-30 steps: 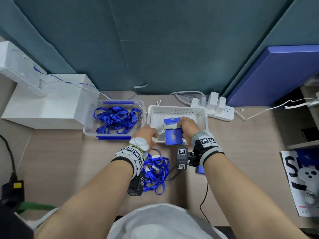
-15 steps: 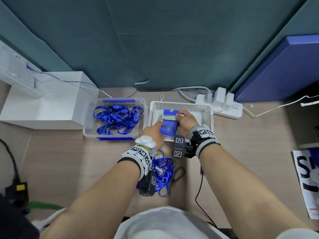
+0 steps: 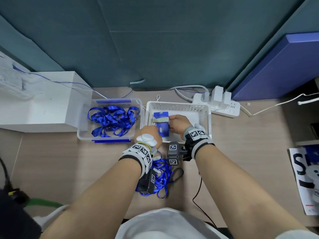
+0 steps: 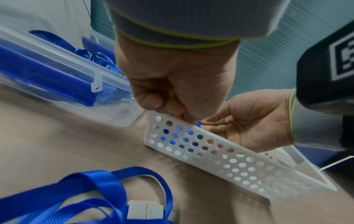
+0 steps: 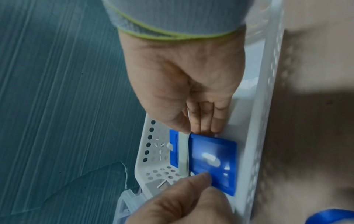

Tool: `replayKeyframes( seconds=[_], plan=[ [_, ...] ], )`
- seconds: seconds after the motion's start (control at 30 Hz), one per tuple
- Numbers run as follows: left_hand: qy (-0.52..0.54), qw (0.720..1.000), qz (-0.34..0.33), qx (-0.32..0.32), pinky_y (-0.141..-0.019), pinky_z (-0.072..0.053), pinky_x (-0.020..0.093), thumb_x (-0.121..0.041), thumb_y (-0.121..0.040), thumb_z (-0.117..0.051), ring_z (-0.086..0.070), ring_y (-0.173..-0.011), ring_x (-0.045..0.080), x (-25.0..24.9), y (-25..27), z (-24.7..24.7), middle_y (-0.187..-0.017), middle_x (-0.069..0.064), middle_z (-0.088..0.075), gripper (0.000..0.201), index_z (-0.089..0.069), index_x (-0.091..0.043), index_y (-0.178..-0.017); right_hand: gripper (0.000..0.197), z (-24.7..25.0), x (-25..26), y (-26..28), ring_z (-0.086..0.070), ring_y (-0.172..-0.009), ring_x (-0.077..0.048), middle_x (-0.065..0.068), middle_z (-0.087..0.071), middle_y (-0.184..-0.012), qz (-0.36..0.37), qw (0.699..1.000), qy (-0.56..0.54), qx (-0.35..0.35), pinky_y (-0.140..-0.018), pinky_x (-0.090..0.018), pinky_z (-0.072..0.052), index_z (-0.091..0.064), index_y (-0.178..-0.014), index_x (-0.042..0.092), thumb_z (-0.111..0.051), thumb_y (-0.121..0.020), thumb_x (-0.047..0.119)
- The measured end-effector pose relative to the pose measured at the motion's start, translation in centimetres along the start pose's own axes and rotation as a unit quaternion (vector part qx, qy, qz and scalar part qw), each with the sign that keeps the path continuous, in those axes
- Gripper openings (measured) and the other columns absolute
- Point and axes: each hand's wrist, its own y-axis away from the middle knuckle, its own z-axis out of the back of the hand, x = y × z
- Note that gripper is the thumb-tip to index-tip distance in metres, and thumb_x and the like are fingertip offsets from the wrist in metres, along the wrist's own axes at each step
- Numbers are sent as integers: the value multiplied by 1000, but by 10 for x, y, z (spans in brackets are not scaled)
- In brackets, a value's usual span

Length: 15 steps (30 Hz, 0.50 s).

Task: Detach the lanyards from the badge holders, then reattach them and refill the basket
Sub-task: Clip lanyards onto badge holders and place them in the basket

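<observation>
A blue badge holder (image 3: 161,128) (image 5: 212,159) lies in the left part of the white perforated basket (image 3: 198,107) (image 4: 220,156), with a pale strap (image 3: 160,120) (image 5: 184,153) across it. My left hand (image 3: 155,128) (image 4: 184,118) reaches over the front rim with curled fingers and grips the holder's left edge; its thumb (image 5: 199,178) lies on the holder. My right hand (image 3: 170,121) (image 5: 193,128) pinches the holder's right edge at the strap's end. Loose blue lanyards (image 3: 162,176) (image 4: 91,189) lie on the table under my left wrist.
A clear tub (image 3: 82,135) to the left of the basket holds several blue lanyards (image 3: 112,120). A white box (image 3: 43,107) stands at far left, a power strip (image 3: 222,106) behind the basket. A magazine (image 3: 303,178) lies at right, and a black cable (image 3: 198,195) runs near my right arm.
Both hands have carried the badge holder from above the basket's front rim forward and down, so it now lies inside the basket's left part.
</observation>
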Motion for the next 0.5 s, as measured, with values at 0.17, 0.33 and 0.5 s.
replayKeyframes(
  seconds=[0.17,0.33,0.5],
  plan=[
    [3,1000,-8,-4,-66,-45,29,-17,-76,-59,-58,-81,24,1,1,0,-106,2,-69,33,-68,-24,-108,29,1,-4,2,-62,-83,-21,-6,-70,-90,-3,999,48,-7,-77,-30,-53,-76,-88,16,-52,-90,-1],
    [37,998,-28,-43,-72,-50,31,-18,-87,-53,-63,-92,27,1,10,2,-114,6,-66,26,-68,-18,-108,31,9,-8,6,-66,-108,-28,-10,-69,-120,6,996,82,-35,-103,-44,-53,-65,-110,25,-53,-86,8],
    [115,984,-78,-110,-77,-49,31,-17,-89,-54,-62,-90,26,-11,34,4,-120,3,-51,19,-64,-24,-103,24,44,7,57,-66,-73,-20,-10,-66,-92,65,996,47,-44,-68,-31,-53,-65,-107,15,-52,-93,1]
  ],
)
